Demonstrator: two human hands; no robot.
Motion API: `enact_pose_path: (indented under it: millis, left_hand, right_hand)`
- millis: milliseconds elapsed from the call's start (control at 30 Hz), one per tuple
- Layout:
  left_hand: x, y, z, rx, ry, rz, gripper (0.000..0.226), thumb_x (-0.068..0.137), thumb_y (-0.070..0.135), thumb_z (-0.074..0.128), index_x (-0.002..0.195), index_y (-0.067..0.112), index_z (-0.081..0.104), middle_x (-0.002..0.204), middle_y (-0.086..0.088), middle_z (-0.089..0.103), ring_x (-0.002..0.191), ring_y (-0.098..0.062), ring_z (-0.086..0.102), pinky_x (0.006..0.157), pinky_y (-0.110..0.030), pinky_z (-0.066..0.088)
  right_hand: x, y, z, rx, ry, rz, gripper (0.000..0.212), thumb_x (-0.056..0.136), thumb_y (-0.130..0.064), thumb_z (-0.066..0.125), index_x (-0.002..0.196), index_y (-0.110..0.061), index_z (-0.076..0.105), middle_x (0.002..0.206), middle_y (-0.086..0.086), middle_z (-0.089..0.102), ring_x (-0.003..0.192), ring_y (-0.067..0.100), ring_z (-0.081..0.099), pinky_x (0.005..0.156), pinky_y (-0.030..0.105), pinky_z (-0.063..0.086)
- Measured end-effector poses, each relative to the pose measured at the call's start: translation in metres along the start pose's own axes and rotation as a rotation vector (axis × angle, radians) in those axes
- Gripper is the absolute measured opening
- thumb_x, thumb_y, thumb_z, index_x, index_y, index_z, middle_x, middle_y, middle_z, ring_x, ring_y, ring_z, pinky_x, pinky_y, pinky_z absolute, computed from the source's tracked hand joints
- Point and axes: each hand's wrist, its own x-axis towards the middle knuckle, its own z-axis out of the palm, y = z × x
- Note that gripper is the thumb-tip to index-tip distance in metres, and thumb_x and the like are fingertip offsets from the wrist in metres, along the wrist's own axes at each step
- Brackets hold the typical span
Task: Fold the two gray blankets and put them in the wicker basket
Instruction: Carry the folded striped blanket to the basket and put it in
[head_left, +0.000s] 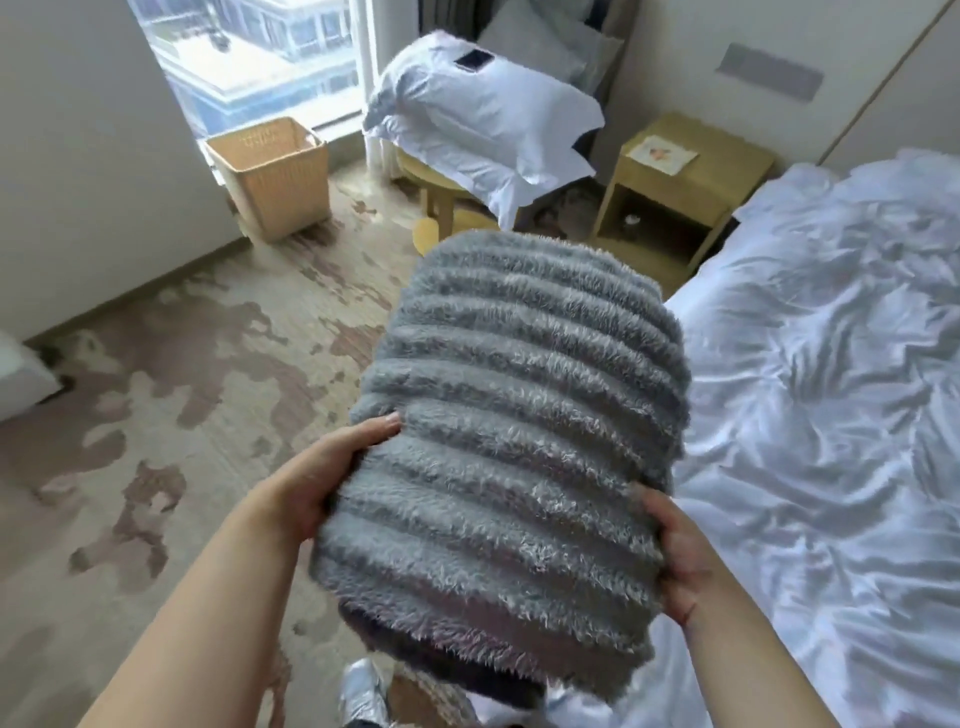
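Observation:
A folded gray ribbed fluffy blanket (514, 415) is held up in front of me, between the carpet and the bed. My left hand (317, 478) grips its left side with the thumb on top. On the right side, my right hand (675, 556) grips it too, fingers hidden beneath. The wicker basket (272, 179) stands on the floor by the window at the far left, apart from the blanket; its inside is only partly visible. I see only one gray blanket.
A bed with rumpled white sheets (831, 389) fills the right. A wooden nightstand (675, 192) stands beyond it. A round wooden table (441, 182) carries white pillows (483, 130). Patterned carpet (182, 389) lies between me and the basket.

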Motion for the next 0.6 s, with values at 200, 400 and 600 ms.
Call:
enact_pose_path:
  millis: [200,400,600]
  left_hand:
    - [-0.031,0.028,-0.09,-0.083,0.067,0.032,0.049,0.064,0.04,0.075,0.105,0.014,0.074,0.112,-0.018,0.069,0.095,-0.033,0.069,0.07,-0.04,0.057]
    - [-0.031,0.063,-0.145,-0.124,0.075,0.064,0.057,0.053,0.042,0.08,0.103,0.017,0.074,0.108,-0.017,0.071,0.09,-0.032,0.071,0.067,-0.039,0.057]
    - [-0.005,0.12,-0.183,-0.15,0.098,0.098,0.048,0.059,0.041,0.076,0.102,0.02,0.075,0.109,-0.015,0.071,0.092,-0.031,0.07,0.066,-0.038,0.057]
  right_hand:
    - [0.028,0.017,0.098,-0.038,-0.022,0.006,0.039,0.063,-0.032,0.076,0.097,-0.013,0.077,0.105,0.019,0.071,0.091,0.035,0.07,0.083,0.047,0.055]
    - [0.062,0.003,0.164,-0.029,-0.067,0.042,0.029,0.078,-0.03,0.062,0.093,-0.01,0.077,0.099,0.019,0.072,0.086,0.032,0.071,0.077,0.044,0.058]
    - [0.13,-0.029,0.214,-0.043,-0.063,0.034,0.044,0.077,-0.029,0.066,0.115,-0.008,0.069,0.114,0.021,0.066,0.104,0.037,0.063,0.094,0.053,0.05]
